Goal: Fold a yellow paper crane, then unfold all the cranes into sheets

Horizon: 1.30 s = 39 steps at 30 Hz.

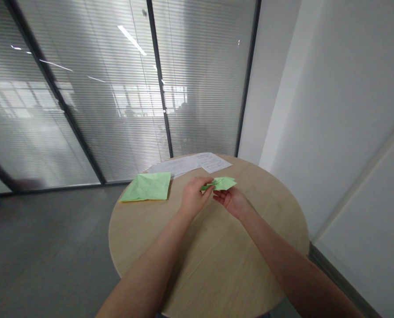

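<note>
A small piece of folded green paper [225,183] is held above the round table, with pointed corners at its right end. My left hand [196,194] pinches its left end between thumb and fingers. From below and the right, my right hand [234,202] holds the paper's right part, its palm turned up and its lower fingers loosely curled. The paper hides part of the right thumb and index finger. To the left of my hands, a larger green sheet [148,186] lies creased on the table, a yellowish edge showing along its front.
White printed sheets [213,162] lie at the far side of the round wooden table [213,265]. Behind it stands a glass partition with blinds [206,88]. A white wall [349,110] rises close on the right. Grey floor [58,247] shows at left.
</note>
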Motion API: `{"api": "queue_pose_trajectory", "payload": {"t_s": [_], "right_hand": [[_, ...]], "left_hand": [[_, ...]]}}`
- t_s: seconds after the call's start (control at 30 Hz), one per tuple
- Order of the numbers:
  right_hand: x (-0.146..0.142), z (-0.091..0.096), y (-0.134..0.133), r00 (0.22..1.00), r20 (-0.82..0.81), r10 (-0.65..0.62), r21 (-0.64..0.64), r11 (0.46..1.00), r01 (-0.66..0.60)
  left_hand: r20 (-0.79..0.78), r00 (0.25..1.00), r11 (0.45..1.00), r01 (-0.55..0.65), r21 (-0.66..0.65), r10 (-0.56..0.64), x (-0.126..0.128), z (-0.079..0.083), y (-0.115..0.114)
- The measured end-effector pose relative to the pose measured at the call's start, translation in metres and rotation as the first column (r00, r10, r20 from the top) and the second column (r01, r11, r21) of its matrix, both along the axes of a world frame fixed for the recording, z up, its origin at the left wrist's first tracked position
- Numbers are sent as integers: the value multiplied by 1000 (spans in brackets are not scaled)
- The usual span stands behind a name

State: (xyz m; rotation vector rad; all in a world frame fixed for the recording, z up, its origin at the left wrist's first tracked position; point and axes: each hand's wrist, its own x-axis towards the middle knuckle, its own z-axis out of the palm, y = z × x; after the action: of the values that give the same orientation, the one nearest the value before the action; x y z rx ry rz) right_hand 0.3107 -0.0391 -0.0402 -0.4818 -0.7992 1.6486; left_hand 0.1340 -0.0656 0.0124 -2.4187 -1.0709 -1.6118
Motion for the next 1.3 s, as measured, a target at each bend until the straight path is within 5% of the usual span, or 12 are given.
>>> {"api": "queue_pose_trajectory", "payload": {"t_s": [0.43, 0.67, 0.87, 1.3], "right_hand": [[0, -1, -1, 997, 83, 0, -28, 1000, 2], [-1, -3, 1, 990, 138, -41, -25, 999, 45], [0, -4, 3, 978, 183, -103, -22, 994, 109], [0, -1, 2, 972, 157, -175, 8, 984, 176]], "left_hand": [[-176, 979, 983, -68, 173, 99, -7, 6, 1], [-72, 997, 995, -37, -89, 31, -4, 2, 3], [209, 978, 923, 56, -381, 27, 1, 3, 4], [206, 976, 868, 164, -469, -73, 3, -6, 12]]}}
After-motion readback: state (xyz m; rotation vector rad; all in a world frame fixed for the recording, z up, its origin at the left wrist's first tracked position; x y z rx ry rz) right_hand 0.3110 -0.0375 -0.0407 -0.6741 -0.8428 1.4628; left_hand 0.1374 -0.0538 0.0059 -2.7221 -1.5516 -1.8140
